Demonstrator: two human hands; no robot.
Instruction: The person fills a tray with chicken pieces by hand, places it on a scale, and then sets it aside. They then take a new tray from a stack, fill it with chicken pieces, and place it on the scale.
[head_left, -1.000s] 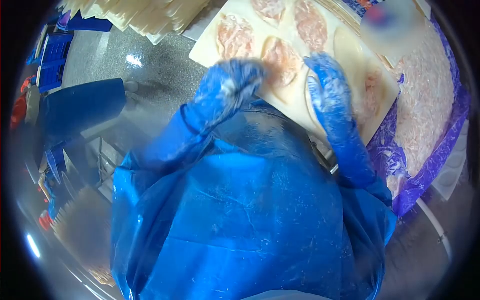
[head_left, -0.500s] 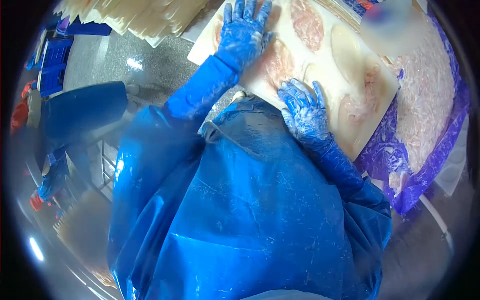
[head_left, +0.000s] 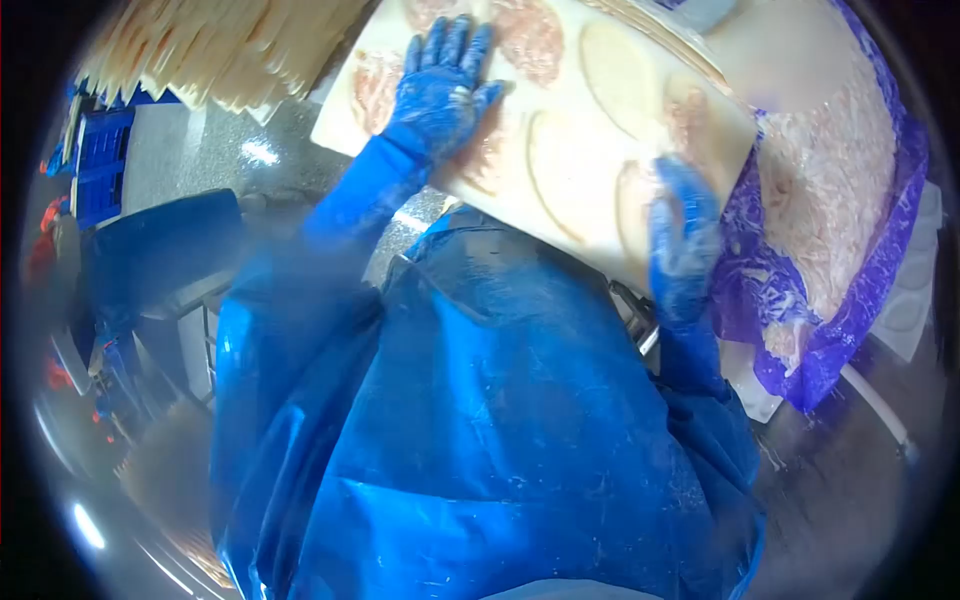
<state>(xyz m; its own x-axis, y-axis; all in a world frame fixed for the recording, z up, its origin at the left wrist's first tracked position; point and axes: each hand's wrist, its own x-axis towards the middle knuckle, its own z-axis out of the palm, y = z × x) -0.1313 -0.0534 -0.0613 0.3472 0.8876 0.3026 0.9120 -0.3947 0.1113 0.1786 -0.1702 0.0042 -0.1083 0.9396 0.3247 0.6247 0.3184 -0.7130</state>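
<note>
While our left hand (head_left: 440, 85) lies spread flat on the mould tray (head_left: 600, 170), the tray slants across the upper middle of the frame.
Its palm is open and grasps nothing. Our right hand (head_left: 685, 235) rests at the tray's lower right edge, too blurred for us to tell whether it grips. We judge that firm, even pressure would seat the pink mince (head_left: 530, 35) in the ovals cleanly. Right of the tray lies a purple-lined bag (head_left: 800, 340), and at upper left a tray stack (head_left: 230, 40). We can read no writing.
</note>
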